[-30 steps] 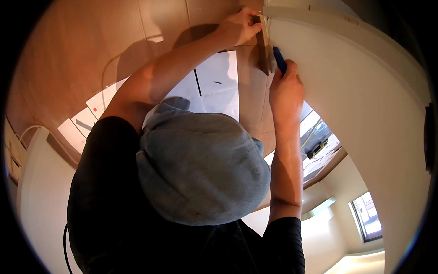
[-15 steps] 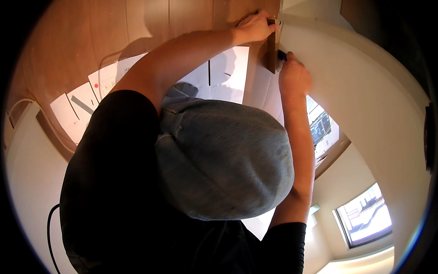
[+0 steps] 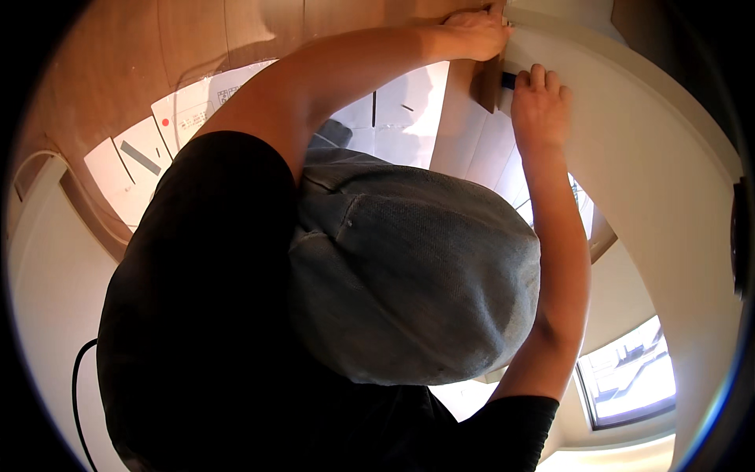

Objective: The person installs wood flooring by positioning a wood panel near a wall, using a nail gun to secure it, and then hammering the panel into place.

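Note:
At the top of the head view, my left hand (image 3: 478,33) presses its fingers on the upper end of a narrow brown wooden piece (image 3: 489,85). The piece lies along the joint between the brown boards and the pale wall panel. Just right of it, the fingers of my right hand (image 3: 541,110) are bent around a small tool with a dark handle (image 3: 509,80). The tool points at the side of the wooden piece; its tip is too small to make out. Both forearms reach up around a grey cap (image 3: 417,267), which covers the middle of the view.
Brown boards (image 3: 189,35) run along the upper left. White printed sheets (image 3: 401,106) lie over part of them. The pale curved panel (image 3: 668,157) borders my right arm. A pale cord (image 3: 75,185) and a black cable (image 3: 76,385) run at left; a bright window (image 3: 629,377) shows lower right.
The view has shifted, so both hands and the wooden piece appear further right and higher. My right hand has moved slightly further from the piece, its fingers more visible.

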Motion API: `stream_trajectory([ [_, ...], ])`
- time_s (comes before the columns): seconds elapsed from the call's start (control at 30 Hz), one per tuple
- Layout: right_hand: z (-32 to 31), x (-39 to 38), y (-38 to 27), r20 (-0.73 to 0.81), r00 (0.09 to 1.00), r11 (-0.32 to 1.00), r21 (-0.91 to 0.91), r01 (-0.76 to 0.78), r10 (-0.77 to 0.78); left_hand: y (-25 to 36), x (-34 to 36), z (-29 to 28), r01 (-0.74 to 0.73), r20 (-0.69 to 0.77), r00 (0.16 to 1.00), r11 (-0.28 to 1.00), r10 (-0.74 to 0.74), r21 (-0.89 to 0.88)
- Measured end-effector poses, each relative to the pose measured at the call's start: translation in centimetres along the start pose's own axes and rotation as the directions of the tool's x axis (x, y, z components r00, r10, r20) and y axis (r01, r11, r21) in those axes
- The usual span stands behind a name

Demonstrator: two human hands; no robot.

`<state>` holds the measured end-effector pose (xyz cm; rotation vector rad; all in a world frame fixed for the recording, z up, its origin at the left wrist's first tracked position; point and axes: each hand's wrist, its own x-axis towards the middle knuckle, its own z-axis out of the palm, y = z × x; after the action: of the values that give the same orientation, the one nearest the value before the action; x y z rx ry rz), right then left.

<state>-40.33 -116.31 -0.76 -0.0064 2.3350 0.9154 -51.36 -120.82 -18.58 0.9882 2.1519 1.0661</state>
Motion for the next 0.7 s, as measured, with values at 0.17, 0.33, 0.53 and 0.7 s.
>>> stream_trajectory([
  [0.17, -0.2, 0.1, 0.4, 0.03, 0.999, 0.999, 0.04, 0.015, -0.016, -0.3, -0.2, 1.3, -0.174, -0.131, 0.973, 0.977, 0.189, 0.123],
  [0.33, -0.1, -0.2, 0.7, -0.013, 0.999, 0.999, 0.022, 0.036, -0.036, -0.5, 0.4, 1.5, -0.268, -0.107, 0.943, 0.912, 0.314, 0.312],
  [0.53, -0.4, 0.1, 1.0, -0.025, 0.999, 0.998, 0.05, 0.037, -0.036, -1.1, 0.9, 2.2, -0.251, -0.149, 0.942, 0.927, 0.3, 0.279],
  [0.7, 0.9, -0.5, 1.5, -0.015, 1.0, 0.997, 0.07, 0.01, -0.009, 1.4, -1.1, -1.8, -0.2, -0.293, 0.931, 0.975, 0.219, 0.093],
])
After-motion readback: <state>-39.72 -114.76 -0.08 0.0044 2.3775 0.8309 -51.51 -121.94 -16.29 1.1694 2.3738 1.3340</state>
